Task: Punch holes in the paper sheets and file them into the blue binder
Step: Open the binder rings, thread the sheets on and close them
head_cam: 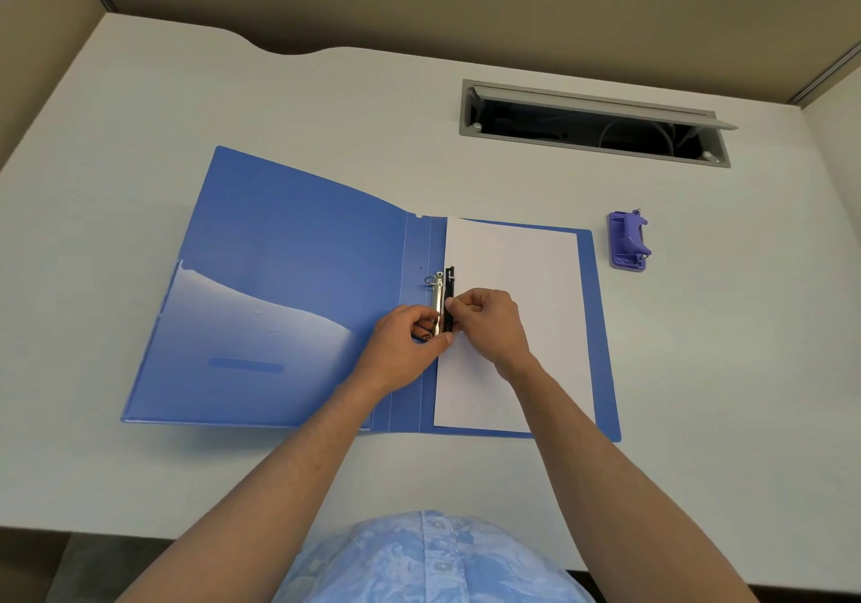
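The blue binder [289, 276] lies open flat on the white desk. White paper sheets [517, 304] rest on its right half, their left edge at the metal ring mechanism [438, 288]. A black clamp bar [449, 281] lies along that edge. My left hand [403, 341] grips the lower end of the ring mechanism, covering the lower ring. My right hand [489, 323] pinches the black bar from the right, over the paper. The purple hole punch [629, 241] stands apart on the desk, to the right of the binder.
A grey cable slot [591, 122] with its lid raised is set into the desk behind the binder. Partition walls close off the back and sides. The desk's near edge runs just in front of my torso.
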Tool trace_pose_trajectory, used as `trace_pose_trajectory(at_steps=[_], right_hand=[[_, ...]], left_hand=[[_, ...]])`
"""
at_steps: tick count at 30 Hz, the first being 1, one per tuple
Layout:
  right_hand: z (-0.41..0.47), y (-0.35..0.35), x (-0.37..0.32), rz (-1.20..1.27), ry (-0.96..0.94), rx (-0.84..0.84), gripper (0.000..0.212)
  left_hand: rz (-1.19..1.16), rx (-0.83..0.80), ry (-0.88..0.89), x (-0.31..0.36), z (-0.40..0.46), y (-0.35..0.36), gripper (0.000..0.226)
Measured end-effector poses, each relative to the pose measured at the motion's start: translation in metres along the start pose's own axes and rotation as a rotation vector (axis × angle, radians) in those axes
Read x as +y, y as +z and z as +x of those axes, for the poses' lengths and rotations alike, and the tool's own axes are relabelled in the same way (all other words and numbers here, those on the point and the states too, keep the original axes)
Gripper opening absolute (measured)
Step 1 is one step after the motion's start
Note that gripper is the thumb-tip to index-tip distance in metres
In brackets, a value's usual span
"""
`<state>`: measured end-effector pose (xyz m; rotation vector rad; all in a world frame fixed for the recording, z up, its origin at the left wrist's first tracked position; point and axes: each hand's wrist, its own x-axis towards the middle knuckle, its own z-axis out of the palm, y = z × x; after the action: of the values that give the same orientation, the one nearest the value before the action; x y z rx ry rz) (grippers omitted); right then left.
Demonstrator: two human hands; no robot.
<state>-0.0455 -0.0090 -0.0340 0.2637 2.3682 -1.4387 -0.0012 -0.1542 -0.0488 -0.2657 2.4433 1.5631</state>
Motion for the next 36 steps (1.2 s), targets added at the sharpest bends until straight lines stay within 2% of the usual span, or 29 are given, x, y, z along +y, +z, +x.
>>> trace_pose_trajectory(at_steps=[19,29,36], right_hand=[[-0.0008,0.0003,0.0064,0.041,-0.046,-0.014,0.016],[-0.0012,0.0026,0.0059,0.029,-0.042,0.029,0.015],[-0.0015,0.0012,0.0048,0.021,-0.052,0.024,0.011]], left_hand=[[-0.026,-0.077,0.008,-0.005,0.0021,-0.004,0.046],[-0.031,-0.06,0.005,-0.0036,0.0007,-0.0028,0.039],[-0.052,-0.086,0.003,-0.0063,-0.0002,-0.0039,0.042]])
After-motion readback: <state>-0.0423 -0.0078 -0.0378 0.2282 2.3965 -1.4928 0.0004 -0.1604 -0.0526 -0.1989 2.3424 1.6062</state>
